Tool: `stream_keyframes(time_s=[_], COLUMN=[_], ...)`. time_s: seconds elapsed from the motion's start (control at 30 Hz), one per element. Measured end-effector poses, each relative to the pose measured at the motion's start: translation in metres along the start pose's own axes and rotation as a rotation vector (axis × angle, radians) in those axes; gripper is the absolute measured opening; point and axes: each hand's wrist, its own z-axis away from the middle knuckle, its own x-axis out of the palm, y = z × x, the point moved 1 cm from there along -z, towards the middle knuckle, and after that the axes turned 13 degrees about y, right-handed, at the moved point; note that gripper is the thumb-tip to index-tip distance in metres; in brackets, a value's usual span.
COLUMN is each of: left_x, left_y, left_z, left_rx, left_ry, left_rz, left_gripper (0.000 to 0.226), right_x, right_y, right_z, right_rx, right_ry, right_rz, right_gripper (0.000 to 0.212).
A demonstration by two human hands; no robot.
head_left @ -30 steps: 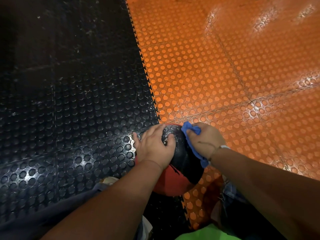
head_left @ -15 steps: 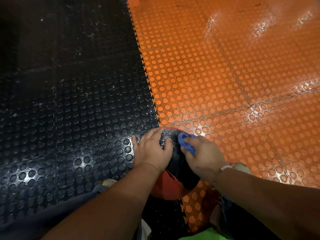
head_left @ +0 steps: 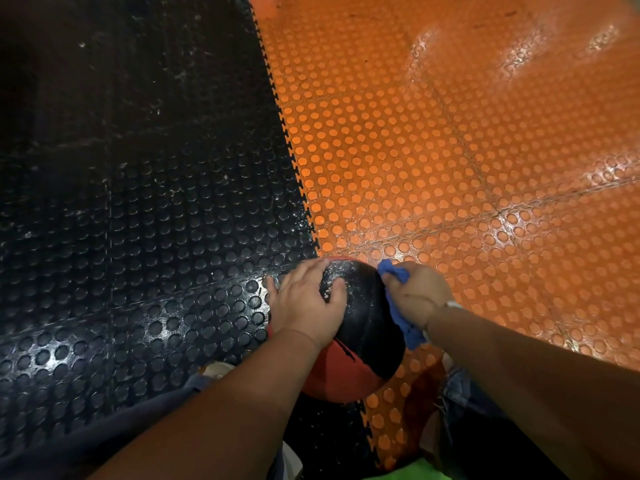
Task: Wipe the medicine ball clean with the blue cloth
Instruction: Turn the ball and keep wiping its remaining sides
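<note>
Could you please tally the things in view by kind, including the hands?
Hands: 2, left hand and right hand
Ball: 1
Cloth: 1
Floor areas: 2, black floor and orange floor
Total: 6

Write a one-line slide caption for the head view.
Left hand steadies the medicine ball; right hand presses the blue cloth against it.

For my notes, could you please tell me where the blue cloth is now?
Head view: the blue cloth is gripped in the right hand, against the right side of the medicine ball.
</note>
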Motion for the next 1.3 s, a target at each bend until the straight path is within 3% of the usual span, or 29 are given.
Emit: stream_keyframes(time_s=[0.07,0.17,0.23,0.37,0.43,0.53,0.57,0.67,0.73,0.83,0.97,1.1,1.23,1.3], left_x=[0.004,0.005,0.004,0.004,0.005,0.003,0.002,-0.002,-0.005,-0.007,-0.009,-0.009,-0.007,-0.008], left_y=[0.006,0.007,0.005,0.007,0.009,0.011,0.012,0.015,0.014,0.009,0.006,0.012,0.013,0.013], left_z=[-0.001,0.001,0.004,0.013,0.016,0.013,0.012,0.014,0.020,0.027,0.028,0.033,0.031,0.031], left_rx=[0.007,0.027,0.054,0.124,0.155,0.190,0.203,0.210,0.168,0.105,0.113,0.146,0.131,0.149], left_ry=[0.000,0.010,0.009,0.017,0.018,0.015,0.004,-0.006,-0.011,-0.086,-0.088,-0.110,-0.106,-0.112], left_rz=[-0.024,-0.037,-0.029,-0.018,-0.033,-0.033,-0.024,-0.012,-0.064,-0.138,-0.138,-0.135,-0.144,-0.146], left_gripper=[0.052,0.061,0.065,0.065,0.073,0.083,0.084,0.090,0.109,0.125,0.126,0.127,0.128,0.127], right_x=[0.000,-0.002,-0.006,-0.009,-0.005,-0.006,-0.008,-0.013,-0.012,-0.009,-0.007,-0.005,0.000,0.000], right_y=[-0.008,-0.015,-0.006,0.002,-0.010,-0.020,-0.019,-0.011,-0.012,-0.024,-0.026,-0.024,-0.036,-0.032], right_z=[-0.005,0.007,0.001,-0.022,-0.011,0.007,0.005,-0.013,-0.023,-0.018,-0.002,-0.020,-0.001,-0.001], right_rx=[-0.018,-0.226,-0.193,-0.064,-0.192,-0.482,-0.485,-0.238,-0.152,-0.260,-0.578,-0.339,-0.540,-0.542], right_ry=[-0.059,-0.096,-0.150,-0.170,-0.161,-0.127,-0.125,-0.166,-0.182,-0.164,-0.175,-0.134,-0.134,-0.122], right_rz=[0.063,0.073,0.030,0.148,0.193,0.257,0.236,0.153,0.214,0.316,0.359,0.360,0.376,0.334], right_gripper=[0.022,0.019,0.011,0.032,0.021,0.035,0.034,0.024,0.020,0.018,0.037,0.025,0.039,0.039])
